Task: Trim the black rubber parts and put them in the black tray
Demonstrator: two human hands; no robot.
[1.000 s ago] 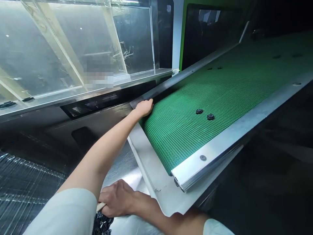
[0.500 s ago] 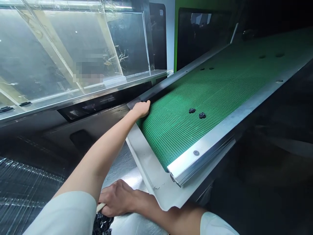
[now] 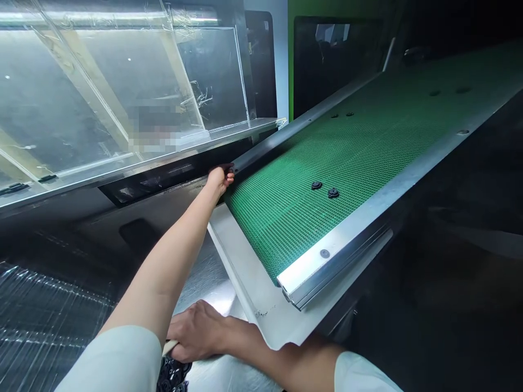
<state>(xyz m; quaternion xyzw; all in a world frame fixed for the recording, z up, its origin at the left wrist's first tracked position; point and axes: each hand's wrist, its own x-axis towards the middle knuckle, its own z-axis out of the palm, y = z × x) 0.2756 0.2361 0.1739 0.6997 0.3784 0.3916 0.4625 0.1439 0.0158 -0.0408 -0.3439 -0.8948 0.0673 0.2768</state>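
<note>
A person's left hand [image 3: 219,181] stretches forward, its fingers closed in a grip around the end of a long dark metal rail [image 3: 281,137]. The rail edges the far side of a slanted green plastic mesh conveyor belt [image 3: 327,163], which rises away to the right. Two black round fasteners [image 3: 324,189] sit on the mesh in the middle of the belt, and a bright brushed-steel side frame [image 3: 339,239] runs along its near side. Below, the right hand [image 3: 198,332] is closed over a slim pale handle [image 3: 169,346], mostly hidden behind the hand and a pale grey sleeve [image 3: 114,359]. A cluster of small black ring-shaped parts [image 3: 174,375] sits just beneath it, too dark to make out fully. A white sheet-metal apron [image 3: 257,288] lies under the belt's lower end, beside a scratched stainless-steel surface [image 3: 204,277]. To the left, tall clear plastic panels [image 3: 122,76] in metal framing stand above a dark ribbed mat [image 3: 41,326], and a green machine housing [image 3: 327,8] rises beyond.
</note>
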